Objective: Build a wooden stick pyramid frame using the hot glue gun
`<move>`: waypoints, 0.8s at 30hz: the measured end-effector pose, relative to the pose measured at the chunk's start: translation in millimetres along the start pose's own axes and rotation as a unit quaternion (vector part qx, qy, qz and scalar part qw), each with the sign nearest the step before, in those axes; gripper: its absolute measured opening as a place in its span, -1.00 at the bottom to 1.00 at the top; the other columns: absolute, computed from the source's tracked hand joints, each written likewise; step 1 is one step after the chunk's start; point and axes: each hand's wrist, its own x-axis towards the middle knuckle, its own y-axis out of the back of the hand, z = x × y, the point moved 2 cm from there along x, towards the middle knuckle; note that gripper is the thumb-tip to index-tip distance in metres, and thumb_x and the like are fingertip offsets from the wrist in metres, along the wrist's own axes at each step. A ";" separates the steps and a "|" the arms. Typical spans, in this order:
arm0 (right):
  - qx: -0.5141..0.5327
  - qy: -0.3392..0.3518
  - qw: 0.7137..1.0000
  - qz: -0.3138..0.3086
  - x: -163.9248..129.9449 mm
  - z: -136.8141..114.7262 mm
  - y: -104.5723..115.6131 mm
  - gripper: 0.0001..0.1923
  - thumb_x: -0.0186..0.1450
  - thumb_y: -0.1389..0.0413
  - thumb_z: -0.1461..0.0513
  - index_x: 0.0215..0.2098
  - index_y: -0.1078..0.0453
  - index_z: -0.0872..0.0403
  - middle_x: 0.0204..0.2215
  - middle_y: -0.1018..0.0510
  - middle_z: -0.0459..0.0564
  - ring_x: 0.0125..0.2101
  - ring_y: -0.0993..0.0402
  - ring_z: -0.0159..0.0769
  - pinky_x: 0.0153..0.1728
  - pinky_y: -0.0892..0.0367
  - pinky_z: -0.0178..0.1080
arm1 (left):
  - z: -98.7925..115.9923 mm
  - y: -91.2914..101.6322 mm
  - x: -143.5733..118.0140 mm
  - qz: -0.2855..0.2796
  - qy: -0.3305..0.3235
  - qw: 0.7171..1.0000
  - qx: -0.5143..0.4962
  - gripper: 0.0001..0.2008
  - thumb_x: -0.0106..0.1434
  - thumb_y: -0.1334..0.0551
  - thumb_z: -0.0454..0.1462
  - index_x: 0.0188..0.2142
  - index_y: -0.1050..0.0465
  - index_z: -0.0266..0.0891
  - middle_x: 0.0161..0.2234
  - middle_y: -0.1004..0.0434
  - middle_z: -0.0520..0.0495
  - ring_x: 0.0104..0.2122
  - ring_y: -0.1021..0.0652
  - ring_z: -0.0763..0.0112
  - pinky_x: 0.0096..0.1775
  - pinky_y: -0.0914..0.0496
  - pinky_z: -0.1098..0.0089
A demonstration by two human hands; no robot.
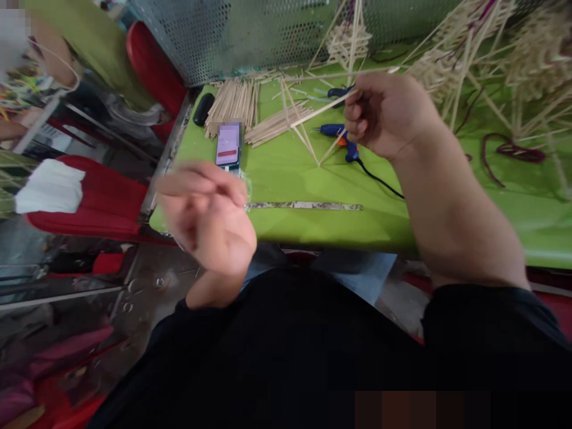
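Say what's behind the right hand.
Parts of a blue glue gun and a dark-blue object on the green table. The right hand hides the rest; anything fully covered can't be seen.

I can see the right arm (pixel 465 214) reaching out to one o'clock, wrist (pixel 409 143) bent inward, right hand (pixel 384 110) closed in a pinch; the left hand (pixel 217 223), blurred, hovers at ten o'clock, loosely curled.

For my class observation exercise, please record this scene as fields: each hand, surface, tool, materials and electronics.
Left hand: raised, blurred; whether it holds anything is unclear
Right hand: holding a thin stick frame
Surface: green tabletop
Tool: blue glue gun, lying on the tabletop
Materials: pile of loose sticks
Electronics: phone, screen lit
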 end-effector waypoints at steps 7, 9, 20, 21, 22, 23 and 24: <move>-0.003 0.004 1.000 -0.019 9.6 3.8 7.7 -0.85 0.19 -0.22 0.14 -0.44 -0.38 0.01 -0.57 -0.29 -0.14 -0.56 0.07 -0.39 -0.49 0.14 -0.22 | -15.0 81.8 -77.8 -0.300 0.138 0.920 0.211 -0.88 0.43 -0.33 -0.27 -0.07 -0.63 -0.08 -0.15 -0.67 -0.06 -0.18 -0.64 0.32 -0.14 -0.55 0.25; -0.011 0.004 1.000 -0.028 13.4 4.6 10.6 -0.86 0.15 -0.24 0.14 -0.43 -0.39 0.00 -0.57 -0.30 -0.14 -0.55 0.07 -0.38 -0.48 0.14 -0.22 | -4.3 106.6 -75.7 -0.262 0.085 0.911 0.308 -0.83 0.41 -0.35 -0.28 -0.02 -0.62 -0.08 -0.11 -0.67 -0.05 -0.19 -0.64 0.32 -0.11 -0.56 0.23; -0.052 0.015 0.997 -0.054 9.1 2.8 9.7 -0.76 0.12 -0.30 0.08 -0.42 -0.33 -0.08 -0.53 -0.26 -0.12 -0.53 0.11 -0.32 -0.45 0.13 -0.19 | -70.6 55.3 25.5 -0.432 -0.020 0.696 0.574 -0.29 0.35 -0.45 -0.10 0.41 -0.36 -0.18 0.29 -0.41 -0.40 0.26 -0.49 -0.25 0.27 -0.42 -0.18; -0.056 0.015 0.997 -0.053 5.7 1.8 8.1 -0.78 0.16 -0.29 0.08 -0.42 -0.33 -0.07 -0.52 -0.26 -0.13 -0.54 0.09 -0.34 -0.44 0.12 -0.20 | -83.9 48.4 37.3 -0.456 -0.028 0.680 0.573 -0.31 0.33 -0.47 -0.09 0.38 -0.41 -0.17 0.30 -0.39 -0.40 0.29 -0.45 -0.30 0.32 -0.35 -0.23; -0.057 0.014 0.997 -0.053 2.6 1.1 6.6 -0.79 0.19 -0.27 0.09 -0.41 -0.34 -0.06 -0.51 -0.26 -0.13 -0.54 0.06 -0.35 -0.43 0.11 -0.21 | -96.1 42.3 47.9 -0.480 -0.035 0.666 0.570 -0.42 0.32 -0.47 -0.08 0.28 -0.52 -0.17 0.29 -0.40 -0.38 0.33 -0.40 -0.32 0.35 -0.29 -0.27; -0.056 0.013 0.997 -0.052 0.3 0.6 5.6 -0.80 0.21 -0.27 0.10 -0.41 -0.35 -0.05 -0.51 -0.26 -0.14 -0.54 0.05 -0.36 -0.43 0.11 -0.22 | -107.3 37.0 56.9 -0.509 -0.043 0.647 0.566 -0.59 0.34 -0.44 -0.11 0.13 -0.63 -0.18 0.25 -0.45 -0.36 0.34 -0.37 -0.32 0.38 -0.23 -0.30; -0.052 0.015 0.997 -0.049 -1.0 0.4 5.0 -0.81 0.22 -0.27 0.10 -0.41 -0.36 -0.04 -0.51 -0.26 -0.14 -0.54 0.04 -0.37 -0.43 0.12 -0.22 | -117.3 32.6 64.2 -0.541 -0.046 0.625 0.560 -0.75 0.36 -0.41 -0.14 -0.03 -0.69 -0.18 0.18 -0.51 -0.32 0.33 -0.37 -0.29 0.39 -0.18 -0.33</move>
